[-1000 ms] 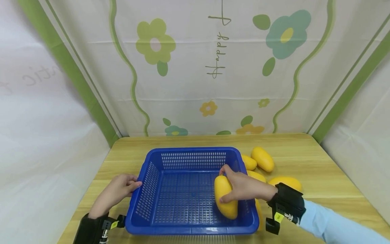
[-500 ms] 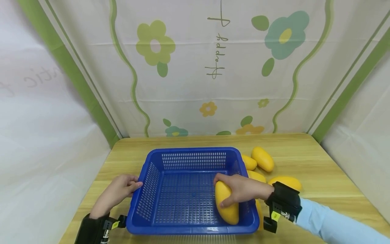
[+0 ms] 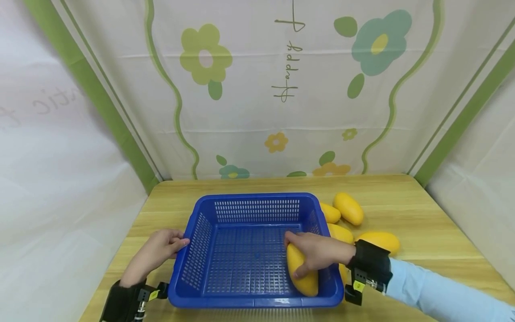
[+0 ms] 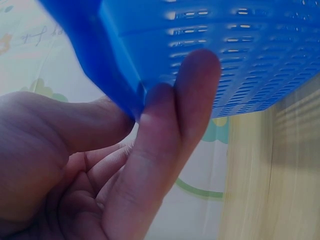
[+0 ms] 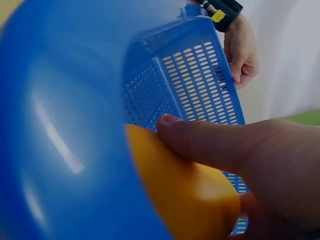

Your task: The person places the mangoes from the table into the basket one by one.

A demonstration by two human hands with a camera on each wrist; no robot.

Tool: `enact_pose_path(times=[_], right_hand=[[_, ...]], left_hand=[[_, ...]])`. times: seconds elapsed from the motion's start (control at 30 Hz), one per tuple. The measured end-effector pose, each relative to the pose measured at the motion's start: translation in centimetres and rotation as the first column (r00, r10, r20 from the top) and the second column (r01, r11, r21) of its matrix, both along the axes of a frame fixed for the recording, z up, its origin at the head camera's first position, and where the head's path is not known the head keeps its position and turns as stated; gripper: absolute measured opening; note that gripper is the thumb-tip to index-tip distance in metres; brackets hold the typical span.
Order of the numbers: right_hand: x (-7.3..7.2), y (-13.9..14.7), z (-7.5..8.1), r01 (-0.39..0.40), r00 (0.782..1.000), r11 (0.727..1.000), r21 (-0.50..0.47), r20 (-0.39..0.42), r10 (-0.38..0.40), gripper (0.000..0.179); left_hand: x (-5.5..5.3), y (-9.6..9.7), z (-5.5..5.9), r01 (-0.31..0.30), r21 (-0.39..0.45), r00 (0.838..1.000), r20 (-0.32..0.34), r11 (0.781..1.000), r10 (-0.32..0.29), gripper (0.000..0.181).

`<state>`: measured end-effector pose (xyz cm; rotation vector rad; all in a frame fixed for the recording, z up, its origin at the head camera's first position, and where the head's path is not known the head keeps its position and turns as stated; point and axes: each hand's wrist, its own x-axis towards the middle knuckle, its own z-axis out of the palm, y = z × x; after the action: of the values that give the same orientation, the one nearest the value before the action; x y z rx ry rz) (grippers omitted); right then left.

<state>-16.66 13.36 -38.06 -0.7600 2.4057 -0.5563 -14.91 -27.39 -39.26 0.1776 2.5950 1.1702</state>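
A blue plastic basket [image 3: 257, 302] with slotted walls stands on the table. My left hand [image 3: 158, 251] pinches its left rim; in the left wrist view the thumb meets the rim's edge and two fingers lie against the slotted wall [image 4: 245, 45]. Inside the basket, near the right wall, my right hand [image 3: 319, 251] grips a yellow mango [image 3: 302, 273] with the thumb on its near side. The right wrist view shows this mango [image 5: 185, 185] under the thumb, partly hidden by the basket's near rim. Whether it touches the basket floor, I cannot tell.
Several more mangoes lie on the wooden table [image 3: 418, 214] right of the basket, among them one at the back [image 3: 348, 209] and one behind my right wrist [image 3: 380, 242]. Some are partly hidden by the basket and arm. A flower-print cloth [image 3: 241, 98] hangs behind.
My right hand has lowered the mango slightly towards the basket's near right corner, and its fingers have closed over the top end. The left hand stays at the rim.
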Motion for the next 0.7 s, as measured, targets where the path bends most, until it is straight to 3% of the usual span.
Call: enact_pose_path(times=[0.53,0.7], right_hand=[[-0.46,-0.18,-0.27,0.004,0.999,0.998,0.056,-0.045,-0.002,0.050],[-0.50,-0.44,-0.36,-0.004,0.994,0.995,0.104,-0.111,0.015,0.053]], left_hand=[[0.05,0.47,0.49,-0.065,-0.021,0.998,0.026,0.998,0.065,0.025],[0.22,0.43,0.51,-0.065,0.006,0.997,0.042,0.998,0.065,0.026]])
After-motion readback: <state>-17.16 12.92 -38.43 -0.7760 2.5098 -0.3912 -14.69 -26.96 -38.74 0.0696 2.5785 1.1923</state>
